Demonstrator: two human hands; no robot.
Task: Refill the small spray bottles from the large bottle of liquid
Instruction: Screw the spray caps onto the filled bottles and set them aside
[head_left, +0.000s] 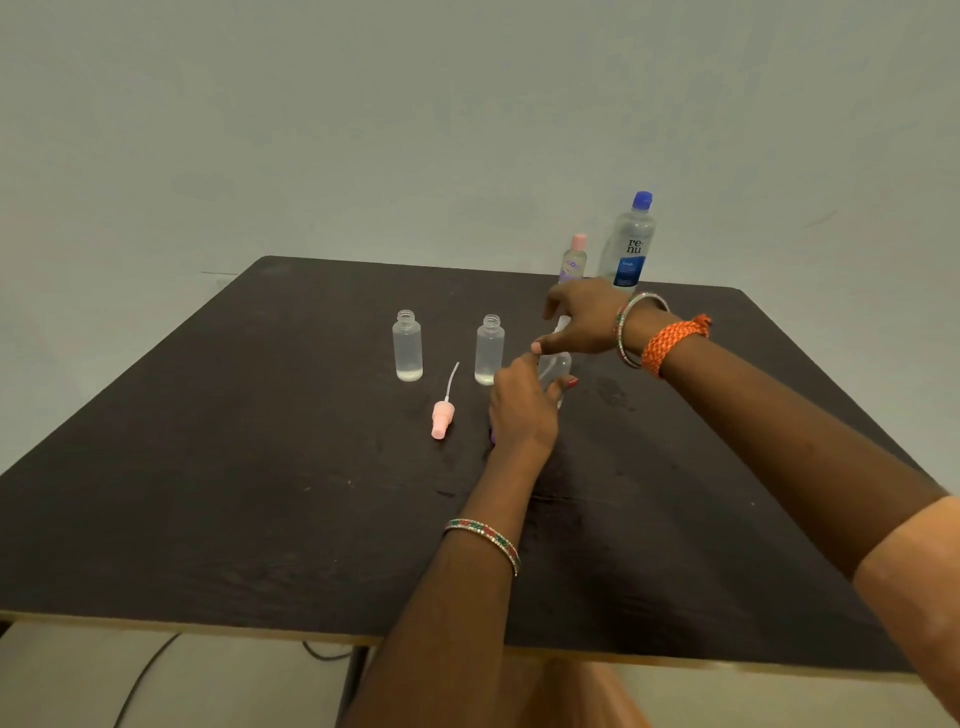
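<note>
Both hands, left hand (519, 405) and right hand (582, 325), clasp the third small bottle (555, 366) (grip partly hidden), and a jerky twist could topple its open neighbour (489, 351).

The light is dim and even, with a greenish-grey cast over the wall (467, 104). No lamp shows. The dark table (208, 493) carries a faint sheen right of its centre and only soft, weak shadows. Wide-angle distortion bows the table's near edge and stretches things toward the table's right. Focus is slightly soft throughout, with the finest detail smeared.
</note>
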